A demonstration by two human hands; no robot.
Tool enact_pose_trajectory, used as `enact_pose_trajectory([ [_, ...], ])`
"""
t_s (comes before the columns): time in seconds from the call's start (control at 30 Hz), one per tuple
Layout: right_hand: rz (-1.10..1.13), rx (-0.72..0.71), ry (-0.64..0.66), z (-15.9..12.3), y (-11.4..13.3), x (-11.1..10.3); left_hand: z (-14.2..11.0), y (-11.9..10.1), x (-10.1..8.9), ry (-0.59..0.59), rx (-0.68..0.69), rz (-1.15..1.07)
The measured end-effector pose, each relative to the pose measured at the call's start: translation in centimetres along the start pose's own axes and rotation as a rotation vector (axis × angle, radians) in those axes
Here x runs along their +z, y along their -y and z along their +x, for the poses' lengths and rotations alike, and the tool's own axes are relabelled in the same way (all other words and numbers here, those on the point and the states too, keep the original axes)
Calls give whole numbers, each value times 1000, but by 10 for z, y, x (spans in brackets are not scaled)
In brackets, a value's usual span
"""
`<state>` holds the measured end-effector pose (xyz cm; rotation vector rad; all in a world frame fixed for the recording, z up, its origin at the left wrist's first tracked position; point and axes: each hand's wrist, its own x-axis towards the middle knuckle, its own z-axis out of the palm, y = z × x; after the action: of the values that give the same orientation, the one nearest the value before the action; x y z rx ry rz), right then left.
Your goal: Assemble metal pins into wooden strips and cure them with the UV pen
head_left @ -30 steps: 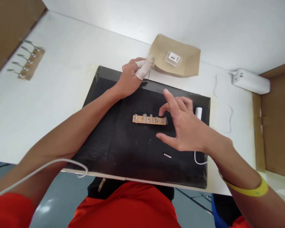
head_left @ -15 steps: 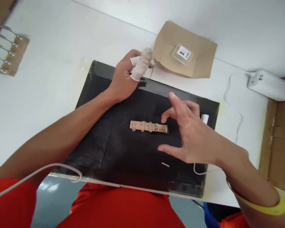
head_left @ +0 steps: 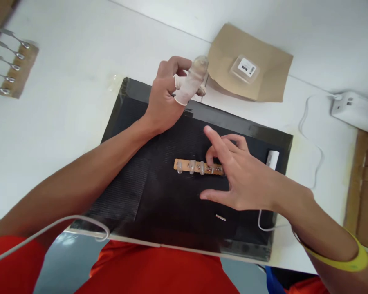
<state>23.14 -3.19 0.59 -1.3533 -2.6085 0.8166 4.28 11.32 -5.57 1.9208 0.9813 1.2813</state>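
Observation:
My left hand (head_left: 167, 96) is over the far edge of a black ribbed mat (head_left: 122, 183). It wears pale finger cots (head_left: 190, 83) on the thumb and at least one finger. Its fingers are curled together; whatever may lie between them is hidden. My right hand (head_left: 245, 175), bare, spreads thumb and forefinger wide above the mat, palm turned left. Beneath its bent middle finger is a short tan strip (head_left: 185, 164) with several clear bands and small shiny metal bits; the hand covers its right end. Nearer the mat's front lies a small metal pin-like piece (head_left: 221, 217).
Brown paper (head_left: 270, 77) with a labelled clear plastic box (head_left: 244, 69) lies behind the mat. At right are a white power-bank-like block (head_left: 355, 110) with a cable and a white cylinder (head_left: 272, 159). Several spoons rest on a cardboard strip (head_left: 21, 75) at far left.
My right hand has moved left over the tan strip, hiding its right end. The whole view has shifted slightly, and my left hand stays curled beyond the mat's far edge.

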Motion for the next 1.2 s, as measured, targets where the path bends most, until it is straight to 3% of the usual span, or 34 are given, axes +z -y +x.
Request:
enact_pose_trajectory([
  [0.2, -66, 69, -75, -8, -6, -14, 0, -1, 2, -13, -106, -17],
  [0.7, 62, 29, 1, 0, -1, -4, 5, 17, 8, -67, -1, -118],
  [0.97, -34, 50, -78, -3, -4, -7, 6, 18, 7, -59, -16, -163],
  [1.2, -5, 26, 4, -2, 0, -6, 8, 23, 6, -54, -38, -213],
])
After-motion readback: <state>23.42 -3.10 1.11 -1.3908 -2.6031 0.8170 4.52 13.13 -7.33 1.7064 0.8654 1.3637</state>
